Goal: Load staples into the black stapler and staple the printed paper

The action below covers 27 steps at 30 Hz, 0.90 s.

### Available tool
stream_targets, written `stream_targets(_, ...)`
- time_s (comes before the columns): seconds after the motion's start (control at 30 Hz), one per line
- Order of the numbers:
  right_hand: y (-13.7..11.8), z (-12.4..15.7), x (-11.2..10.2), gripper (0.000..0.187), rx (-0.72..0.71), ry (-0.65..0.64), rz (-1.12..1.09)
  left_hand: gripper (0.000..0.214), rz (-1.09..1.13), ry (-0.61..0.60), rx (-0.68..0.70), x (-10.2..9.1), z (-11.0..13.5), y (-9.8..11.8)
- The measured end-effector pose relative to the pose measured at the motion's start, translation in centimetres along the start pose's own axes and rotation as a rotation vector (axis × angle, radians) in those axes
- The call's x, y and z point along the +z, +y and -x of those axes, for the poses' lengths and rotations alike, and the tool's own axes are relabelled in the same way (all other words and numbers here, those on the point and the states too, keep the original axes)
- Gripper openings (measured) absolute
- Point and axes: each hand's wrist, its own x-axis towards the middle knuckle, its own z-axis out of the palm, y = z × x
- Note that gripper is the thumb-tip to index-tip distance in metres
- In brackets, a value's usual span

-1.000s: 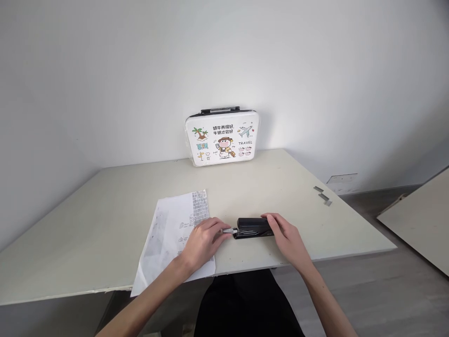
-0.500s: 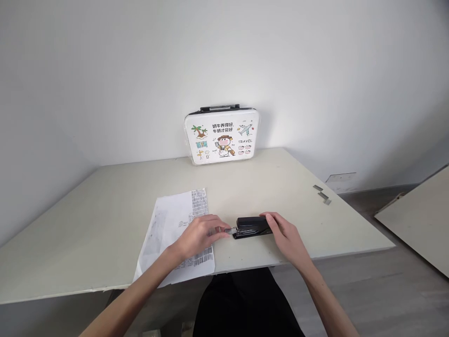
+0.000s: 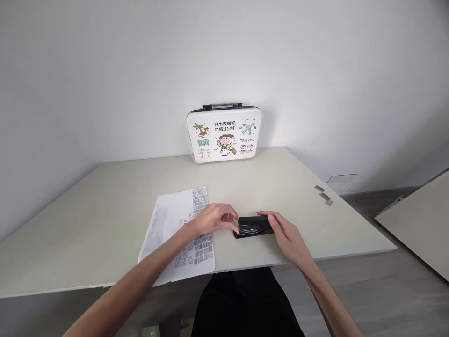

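Observation:
A black stapler (image 3: 253,225) lies on the table near its front edge, its front end pointing left. My right hand (image 3: 283,231) is wrapped around the back end of it, thumb on top. At the front end, the curved thumb and fingertips of my left hand (image 3: 219,219) touch the stapler by its metal tray opening. The tray's metal end is mostly hidden there. Under my left forearm lie printed paper sheets (image 3: 175,206), with a column of dense dark print along the right side.
A white case (image 3: 224,135) with cartoon prints and a black handle stands against the wall at the back of the table (image 3: 105,210). A few staple strips (image 3: 325,196) lie near the right edge. Another pale surface (image 3: 421,220) is at far right.
The metal tray that stuck out of the stapler's front has gone in. My left hand has moved slightly up and right, against the front end. My right hand stays on the stapler.

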Motion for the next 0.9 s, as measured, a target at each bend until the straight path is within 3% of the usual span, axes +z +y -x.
stream_targets(0.33,0.1,0.1,0.1,0.046,-0.012,-0.012,0.003,0.050,-0.262,0.070,0.058,1.9,0.4,0.3)
stream_targets(0.5,-0.2,0.2,0.0,0.046,0.019,0.010,-0.020,0.050,-0.347,0.093,0.014,1.2,1.4,1.9)
stream_targets(0.67,0.0,0.3,0.0,0.045,0.059,0.027,-0.032,0.036,-0.347,0.096,-0.111,-2.1,8.2,4.1)
stream_targets(0.77,0.0,0.3,0.0,0.046,0.068,0.014,-0.015,0.061,-0.347,-0.038,-0.202,-3.4,13.1,4.7)
stream_targets(0.9,-0.2,0.4,0.0,0.049,0.054,0.005,0.001,0.097,-0.400,-0.106,-0.271,-2.5,16.7,4.8)
